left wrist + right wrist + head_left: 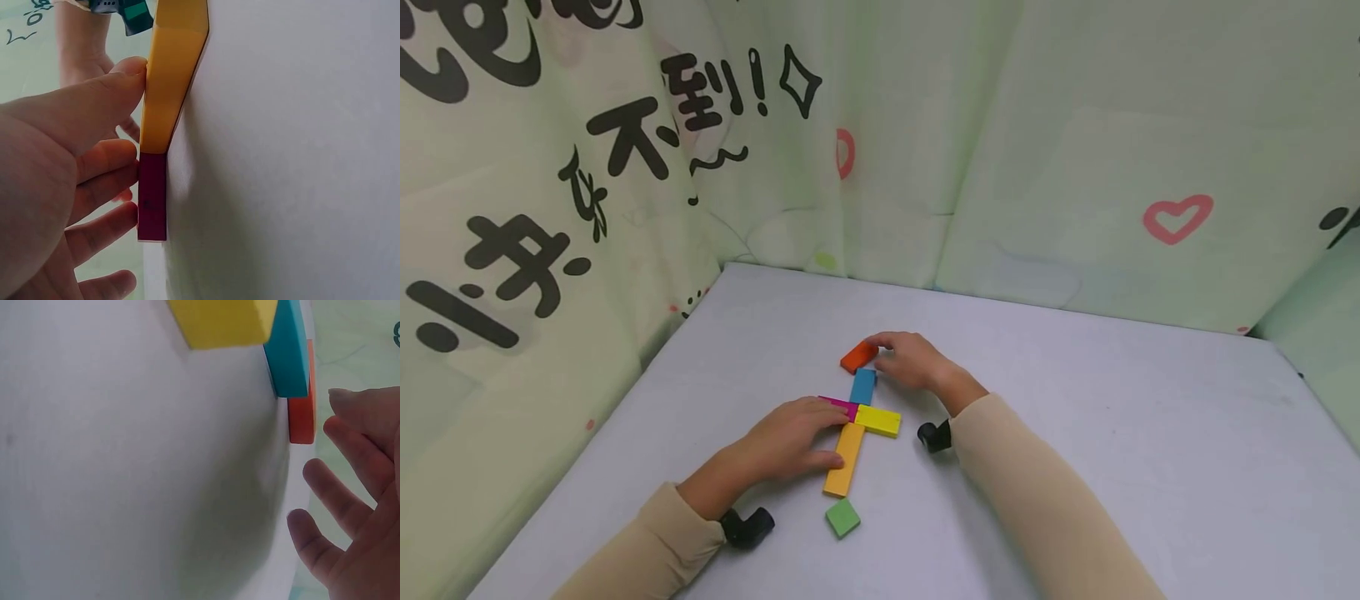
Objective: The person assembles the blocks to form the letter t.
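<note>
My left hand (793,437) lies over the blocks with fingers extended. Its fingertips are at the magenta block (850,410), and the thumb is against the long yellow-orange block (844,462). In the left wrist view these two blocks stand end to end beside the spread fingers. My right hand (913,360) is at the right end of the red-orange block (857,357), its fingers loosely bent. Below that block is a blue block (863,387), followed by a yellow block (878,421) pointing right, beside the magenta one. Together they form a cross-like figure.
A small green block (842,517) lies just below the yellow-orange one. Both wrists wear black camera mounts (748,527). The white table (1112,467) is bordered by a pale green printed curtain (1060,150) at the back and sides.
</note>
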Tool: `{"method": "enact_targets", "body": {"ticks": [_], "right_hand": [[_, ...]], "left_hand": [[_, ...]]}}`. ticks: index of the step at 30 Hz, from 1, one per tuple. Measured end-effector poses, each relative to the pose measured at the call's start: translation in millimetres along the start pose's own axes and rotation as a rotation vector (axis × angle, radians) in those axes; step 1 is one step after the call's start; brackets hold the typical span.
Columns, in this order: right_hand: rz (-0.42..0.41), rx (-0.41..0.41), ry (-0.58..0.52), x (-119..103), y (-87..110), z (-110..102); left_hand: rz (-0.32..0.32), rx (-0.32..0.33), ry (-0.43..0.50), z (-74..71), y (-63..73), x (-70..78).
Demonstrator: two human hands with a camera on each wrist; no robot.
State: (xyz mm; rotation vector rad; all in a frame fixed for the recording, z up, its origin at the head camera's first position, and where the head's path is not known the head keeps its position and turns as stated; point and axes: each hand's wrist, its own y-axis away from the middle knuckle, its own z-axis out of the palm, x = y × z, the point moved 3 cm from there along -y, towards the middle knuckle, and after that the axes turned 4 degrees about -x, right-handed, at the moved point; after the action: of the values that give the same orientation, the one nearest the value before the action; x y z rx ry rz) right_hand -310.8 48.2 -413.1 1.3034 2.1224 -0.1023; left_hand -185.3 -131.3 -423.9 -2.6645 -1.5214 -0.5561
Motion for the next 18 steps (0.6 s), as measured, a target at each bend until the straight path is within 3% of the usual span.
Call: {"method": "enact_targets", "body": {"ticks": [10, 18], "right_hand": [[0.028, -0.022, 0.031, 4.0, -1.9, -0.3], [0.067, 0.035, 0.063, 8.8, 2.6, -6.1]], "left_hand": [[0.006, 0.001, 0.003, 1.8, -1.3, -0.8], [0.009, 0.017, -0.004, 0.0, -0.9, 0.1]]}}
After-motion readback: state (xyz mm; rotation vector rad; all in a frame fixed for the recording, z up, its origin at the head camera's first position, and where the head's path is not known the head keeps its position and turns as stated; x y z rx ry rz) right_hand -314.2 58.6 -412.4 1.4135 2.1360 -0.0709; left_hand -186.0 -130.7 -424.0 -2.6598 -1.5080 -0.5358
